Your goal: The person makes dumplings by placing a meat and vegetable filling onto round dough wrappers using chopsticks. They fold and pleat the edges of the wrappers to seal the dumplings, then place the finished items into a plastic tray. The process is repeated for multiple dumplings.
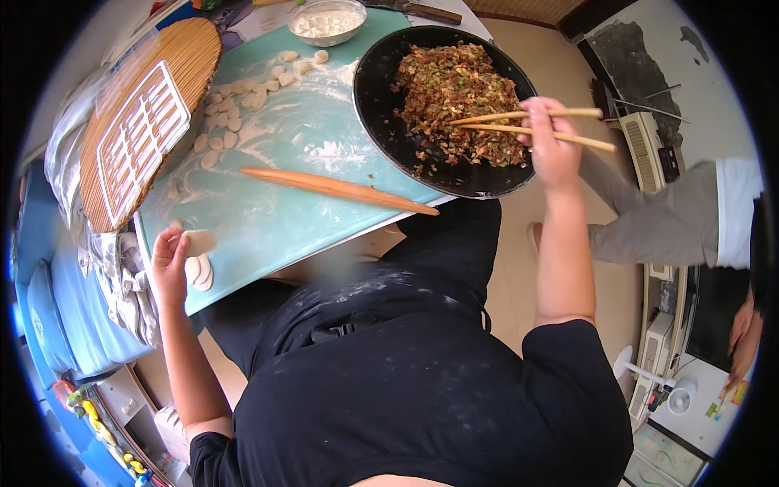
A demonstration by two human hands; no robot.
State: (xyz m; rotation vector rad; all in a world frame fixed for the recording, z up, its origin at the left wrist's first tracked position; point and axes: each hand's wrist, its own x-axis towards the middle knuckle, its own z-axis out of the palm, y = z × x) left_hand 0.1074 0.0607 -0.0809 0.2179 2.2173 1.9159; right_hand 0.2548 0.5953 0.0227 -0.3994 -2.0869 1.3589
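Observation:
My left hand [170, 258] pinches a thin round dough wrapper [200, 242] above the near left corner of the green mat. Just below it, a few more rolled wrappers [201, 274] overlap on the mat. In my right hand [552, 146] is a pair of wooden chopsticks [507, 127], their tips touching the minced filling [454, 97] with green bits. That filling is heaped in a wide black pan [375, 122] at the right. A tapered wooden rolling pin [341, 189] lies slantwise on the mat, between my hands.
Several small dough pieces [230, 140] lie on the floured green mat [268, 223]. A bowl of flour [327, 39] and a knife [434, 12] sit at the back. On the left is a round slatted tray [109, 134] bearing a white rack. Another person's leg [649, 227] shows at right.

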